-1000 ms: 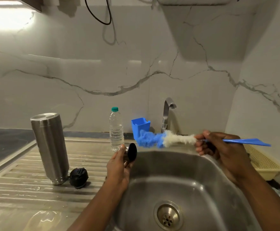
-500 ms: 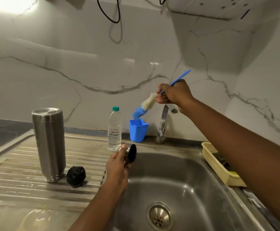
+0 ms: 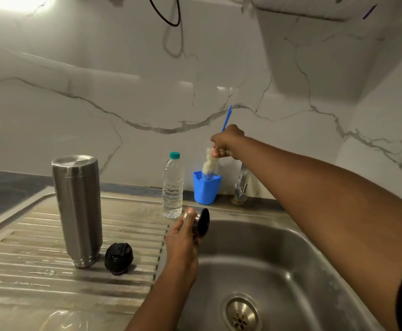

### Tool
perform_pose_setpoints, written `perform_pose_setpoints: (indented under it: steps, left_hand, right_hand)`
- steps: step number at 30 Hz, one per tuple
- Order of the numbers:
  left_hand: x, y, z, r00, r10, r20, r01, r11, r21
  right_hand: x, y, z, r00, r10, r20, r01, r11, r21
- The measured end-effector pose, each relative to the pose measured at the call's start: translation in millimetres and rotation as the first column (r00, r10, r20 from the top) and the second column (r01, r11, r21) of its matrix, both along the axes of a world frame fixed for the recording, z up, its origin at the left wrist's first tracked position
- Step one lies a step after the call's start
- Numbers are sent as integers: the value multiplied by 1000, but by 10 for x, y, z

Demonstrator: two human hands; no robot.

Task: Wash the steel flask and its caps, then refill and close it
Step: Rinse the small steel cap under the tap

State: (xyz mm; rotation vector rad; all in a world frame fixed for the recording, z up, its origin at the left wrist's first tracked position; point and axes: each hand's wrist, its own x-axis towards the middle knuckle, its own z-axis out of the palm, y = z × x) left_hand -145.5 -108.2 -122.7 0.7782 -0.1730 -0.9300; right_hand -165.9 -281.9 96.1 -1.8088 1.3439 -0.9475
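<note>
The steel flask (image 3: 78,211) stands on the ribbed steel surface (image 3: 28,259) left of the sink basin (image 3: 279,266), narrower end down and flat end up. Its body is a brushed-metal cylinder. Which end is the mouth cannot be told. A rounded black cap (image 3: 118,258) lies just beside the flask's foot, on the basin side.

The left hand (image 3: 183,237) holds a steel cap (image 3: 202,222) over the basin's near-left rim, fingers curled round it. Only the cap's dark round face and a strip of its metal wall show; the rest is hidden behind the fingers.

The right hand (image 3: 227,142) is raised at the back wall and grips a bottle brush (image 3: 209,162) in a closed fist. The thin blue handle projects above the fist. The fluffy white bristles hang below it, and their tip enters a blue plastic holder (image 3: 206,189). The brush tip inside the holder is not visible.

A clear water bottle (image 3: 172,187) with a teal cap stands just left of the holder. The tap (image 3: 240,189) is largely covered by the right forearm; only its lower stem and base show. The round drain (image 3: 240,314) sits low in the basin. The wall is white marble with grey veins. A looped black cable (image 3: 166,17) is cut off at the top edge.
</note>
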Motion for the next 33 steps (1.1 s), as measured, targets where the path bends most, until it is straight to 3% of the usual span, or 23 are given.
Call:
perform_pose_setpoints:
  steps: [6, 11, 20, 25, 30, 33]
  left_hand:
    - [9, 16, -9, 1000, 5, 17, -5, 1000, 18]
    - [22, 30, 13, 1000, -10, 20, 9, 999, 39]
    - [-16, 110, 58, 998, -16, 63, 14, 999, 37]
    - [-23, 133, 44, 991, -26, 132, 22, 999, 31]
    - [-174, 162, 84, 934, -67, 352, 42, 996, 79]
    - [-263, 83, 109, 835, -140, 532, 57, 984, 170]
  right_hand:
    - [-50, -16, -148, 993, 95, -63, -94, 995, 29]
    - [-291, 114, 124, 990, 123, -65, -124, 992, -13]
    - [-1224, 918, 397, 949, 305, 82, -301, 952, -54]
    - [-1636, 1144, -471, 896, 333, 292, -279, 936, -213]
    - [-1698, 1045, -1567, 920, 351, 173, -308, 922, -235]
    - [-1713, 1012, -1922, 883, 437, 170, -409, 895, -176]
